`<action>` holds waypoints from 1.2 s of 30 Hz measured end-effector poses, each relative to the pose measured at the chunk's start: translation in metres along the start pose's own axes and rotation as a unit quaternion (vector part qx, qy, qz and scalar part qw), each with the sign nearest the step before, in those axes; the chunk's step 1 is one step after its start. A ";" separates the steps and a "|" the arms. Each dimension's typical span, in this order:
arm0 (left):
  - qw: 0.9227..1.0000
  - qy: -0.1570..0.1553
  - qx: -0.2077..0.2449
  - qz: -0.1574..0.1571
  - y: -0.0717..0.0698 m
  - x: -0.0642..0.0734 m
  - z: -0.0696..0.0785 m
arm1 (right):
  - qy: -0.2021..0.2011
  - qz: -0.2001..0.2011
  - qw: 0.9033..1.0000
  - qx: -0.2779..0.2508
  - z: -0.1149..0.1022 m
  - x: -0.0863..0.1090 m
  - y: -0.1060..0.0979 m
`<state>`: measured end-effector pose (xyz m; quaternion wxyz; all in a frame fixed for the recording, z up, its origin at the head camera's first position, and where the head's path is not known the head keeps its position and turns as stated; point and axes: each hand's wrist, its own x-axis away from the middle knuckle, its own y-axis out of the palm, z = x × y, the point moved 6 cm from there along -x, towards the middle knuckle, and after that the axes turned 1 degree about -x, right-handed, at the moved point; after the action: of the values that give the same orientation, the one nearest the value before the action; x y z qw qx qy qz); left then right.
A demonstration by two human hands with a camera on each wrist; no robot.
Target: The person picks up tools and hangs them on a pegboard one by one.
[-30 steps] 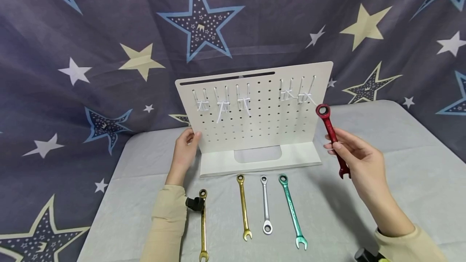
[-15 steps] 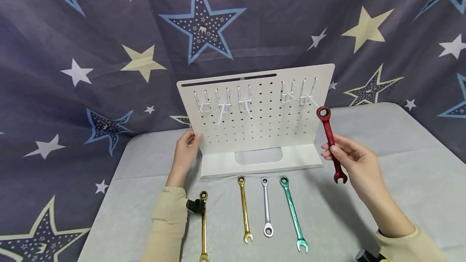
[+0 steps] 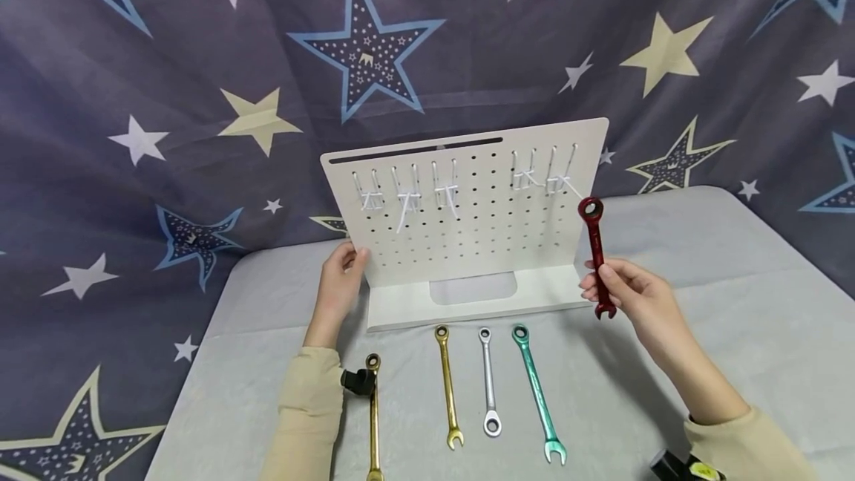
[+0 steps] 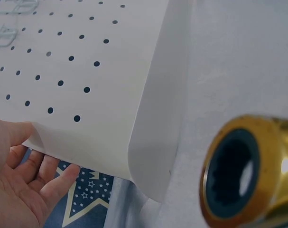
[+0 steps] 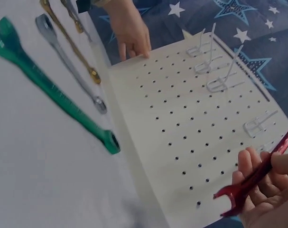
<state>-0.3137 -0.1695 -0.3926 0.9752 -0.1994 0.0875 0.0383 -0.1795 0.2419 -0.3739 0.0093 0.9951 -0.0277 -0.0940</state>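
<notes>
1. Gold wrenches [image 3: 447, 384], a silver wrench [image 3: 489, 381] and a green wrench [image 3: 537, 392] lie at bottom centre of the head view.
2. At right, the right hand [image 3: 634, 292] pinches the red wrench [image 3: 594, 243], ring end up.
3. At centre left, the left hand [image 3: 337, 284] grips the pegboard [image 3: 481, 262]; our left wrist view shows fingers [image 4: 60, 185] the head view mostly hides.
4. We see white hooks [image 3: 446, 188] in the pegboard's upper holes.

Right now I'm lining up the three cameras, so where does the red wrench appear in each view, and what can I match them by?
Head: the red wrench is right of centre, ring end up, held by the right hand.
Left wrist: it is not in this picture.
Right wrist: the red wrench is at lower right, its far end running out at the right edge.
Shared landmark: the white pegboard, visible in all three.
</notes>
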 end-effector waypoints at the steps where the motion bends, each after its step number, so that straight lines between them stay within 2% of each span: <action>1: 1.000 0.001 0.000 0.000 0.000 0.000 0.000 | 0.002 -0.002 1.000 0.002 0.001 -0.001 0.000; 8: 1.000 -0.001 -0.005 0.007 -0.002 0.001 -0.001 | 0.029 -0.016 0.998 0.044 0.016 -0.005 0.002; 15: 1.000 -0.002 -0.014 0.009 -0.002 0.003 -0.003 | 0.053 -0.033 0.997 0.050 0.030 -0.007 0.002; 24: 1.000 0.002 -0.005 0.007 -0.001 0.002 0.000 | 0.091 -0.054 0.992 0.066 0.043 -0.009 0.002; 33: 1.000 0.009 -0.010 0.008 0.001 0.001 0.000 | 0.097 -0.057 0.992 0.059 0.045 -0.007 0.001; 36: 1.000 0.005 -0.016 -0.002 0.003 0.001 -0.001 | 0.092 -0.063 0.992 0.064 0.045 -0.007 0.001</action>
<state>-0.3131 -0.1676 -0.3950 0.9715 -0.2156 0.0913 0.0364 -0.1946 0.2405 -0.4170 -0.0578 0.9979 0.0298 -0.0001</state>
